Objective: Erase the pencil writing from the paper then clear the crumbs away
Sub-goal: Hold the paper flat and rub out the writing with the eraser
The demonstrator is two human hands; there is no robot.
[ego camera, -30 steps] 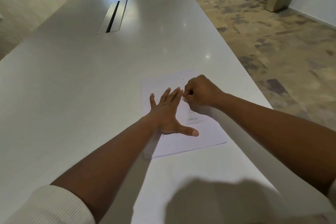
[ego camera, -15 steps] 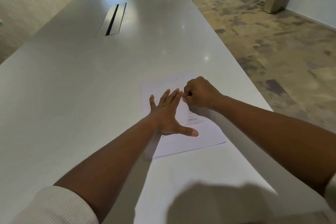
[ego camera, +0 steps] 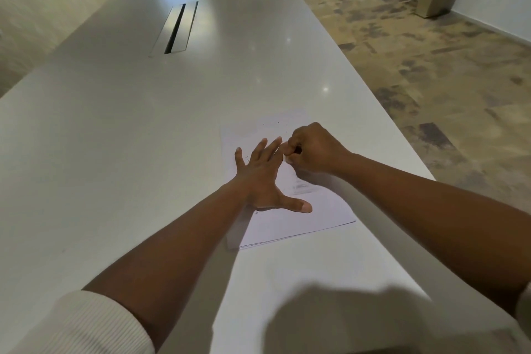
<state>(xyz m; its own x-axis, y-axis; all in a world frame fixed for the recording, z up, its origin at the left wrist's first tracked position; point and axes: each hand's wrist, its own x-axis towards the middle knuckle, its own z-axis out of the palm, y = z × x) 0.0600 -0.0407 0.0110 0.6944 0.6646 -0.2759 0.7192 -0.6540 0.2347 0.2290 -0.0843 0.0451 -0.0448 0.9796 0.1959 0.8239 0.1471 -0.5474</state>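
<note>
A long glossy white tabletop (ego camera: pixel 143 152) fills the frame; right of centre lies the white paper sheet (ego camera: pixel 324 210). The left hand (ego camera: pixel 263 178) presses it flat, fingers splayed, gripping nothing. The right hand (ego camera: pixel 313 149) is curled round a small whitish eraser (ego camera: pixel 288 158), seemingly mid-erasing; faint pencil writing (ego camera: pixel 300 185) awaits rubbing, then scattered dark crumbs (ego camera: pixel 280 123) need sweeping

Soft daylight, ceiling-light glints on the glossy table (ego camera: pixel 115 152), broad near shadow, wide-angle edge bending.

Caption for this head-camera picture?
Left hand pins paper flat while right hand rubs it with an eraser.
</note>
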